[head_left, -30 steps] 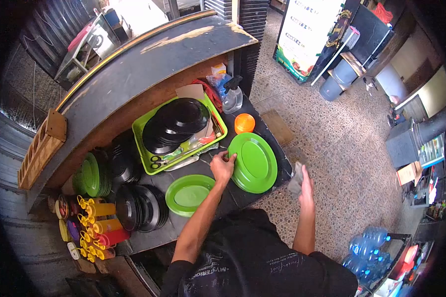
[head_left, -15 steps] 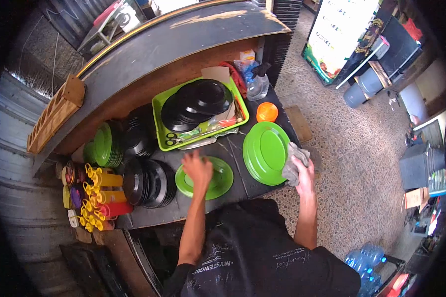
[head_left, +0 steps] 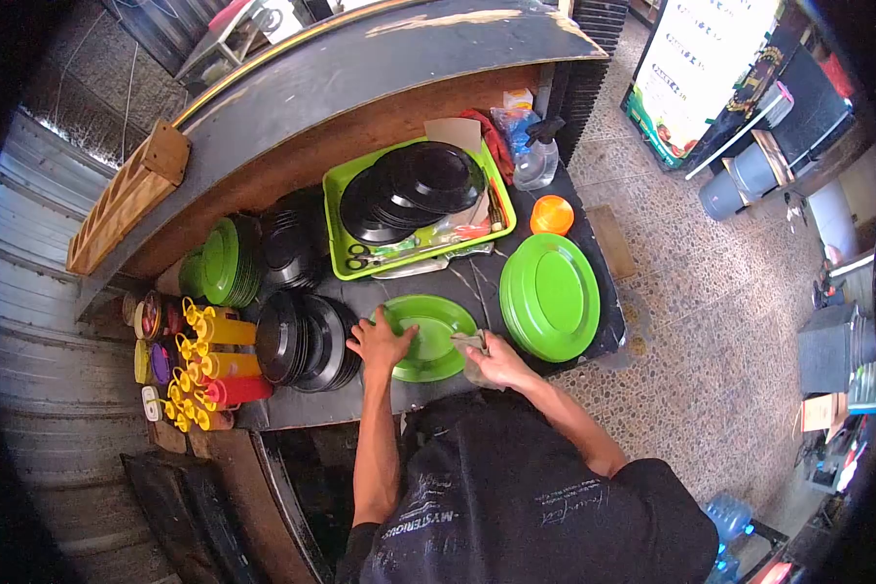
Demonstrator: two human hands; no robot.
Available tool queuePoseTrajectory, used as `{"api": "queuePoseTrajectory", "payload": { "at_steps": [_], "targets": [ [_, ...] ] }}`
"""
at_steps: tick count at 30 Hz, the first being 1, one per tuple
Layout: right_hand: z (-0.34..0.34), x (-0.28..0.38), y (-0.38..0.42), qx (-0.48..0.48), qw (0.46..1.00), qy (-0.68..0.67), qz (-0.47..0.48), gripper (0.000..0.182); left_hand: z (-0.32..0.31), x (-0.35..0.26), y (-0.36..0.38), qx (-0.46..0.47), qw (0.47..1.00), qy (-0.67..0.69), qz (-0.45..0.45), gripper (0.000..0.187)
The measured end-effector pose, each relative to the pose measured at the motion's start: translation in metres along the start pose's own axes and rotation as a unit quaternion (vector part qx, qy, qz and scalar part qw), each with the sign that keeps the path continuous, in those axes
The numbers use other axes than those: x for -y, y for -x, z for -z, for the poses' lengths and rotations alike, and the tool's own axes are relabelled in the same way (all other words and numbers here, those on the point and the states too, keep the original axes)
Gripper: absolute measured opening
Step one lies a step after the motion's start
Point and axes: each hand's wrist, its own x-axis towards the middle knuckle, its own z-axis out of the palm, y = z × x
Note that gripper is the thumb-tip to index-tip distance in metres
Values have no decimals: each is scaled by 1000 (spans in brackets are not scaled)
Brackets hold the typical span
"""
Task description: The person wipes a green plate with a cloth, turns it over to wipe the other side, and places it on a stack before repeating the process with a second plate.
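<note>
An oval green plate (head_left: 428, 321) lies on the black table in front of me. My left hand (head_left: 383, 343) rests on its left rim with the fingers spread. At the plate's right edge, my right hand (head_left: 497, 362) has its fingers closed on a grey cloth (head_left: 472, 356), which touches the plate. Right of that is a stack of green plates (head_left: 553, 297). Stacked black plates (head_left: 307, 341) stand just left of my left hand.
A green tray (head_left: 339, 243) behind the plate holds black plates, scissors and utensils. An orange bowl (head_left: 552, 215) and a spray bottle (head_left: 536, 161) are at the back right. Yellow and red squeeze bottles (head_left: 229, 364) and more green plates (head_left: 226, 263) are at the left.
My right hand has moved left with the cloth, from the green stack to the single plate. My left hand has come down onto that plate's left rim. The view has shifted slightly.
</note>
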Motion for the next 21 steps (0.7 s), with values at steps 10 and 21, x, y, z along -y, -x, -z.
{"api": "queuePoseTrajectory", "payload": {
  "at_steps": [10,21],
  "targets": [
    [-10,-16,-4,-74,993,-81,-34,38,36,15,-3,-53,991,113,-49,81],
    [8,51,8,-36,944,-327,-30,36,97,62,26,40,787,613,-56,60]
  ]
}}
